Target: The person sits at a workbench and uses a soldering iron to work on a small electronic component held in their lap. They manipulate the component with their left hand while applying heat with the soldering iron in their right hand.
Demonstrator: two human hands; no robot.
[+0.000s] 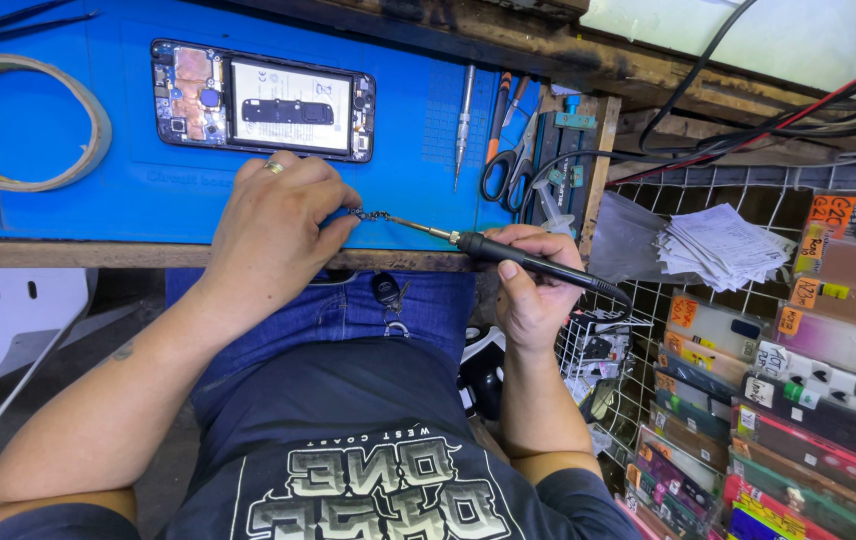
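My left hand (273, 225) rests on the blue work mat (68, 215), pinching a small dark part (370, 214) between thumb and fingers. My right hand (530, 285) grips a black soldering iron (508, 256), whose metal tip touches that part. An opened phone (263, 100) with its back removed lies on the mat just beyond my left hand, showing its battery and circuit board.
A roll of tape (23, 120) lies at the mat's left. A screwdriver (464, 120), scissors (510, 160) and tweezers sit to the right. Cables (748, 120) run across the top right. A wire rack (778, 400) of phone cases and a paper stack (718, 245) stand on the right.
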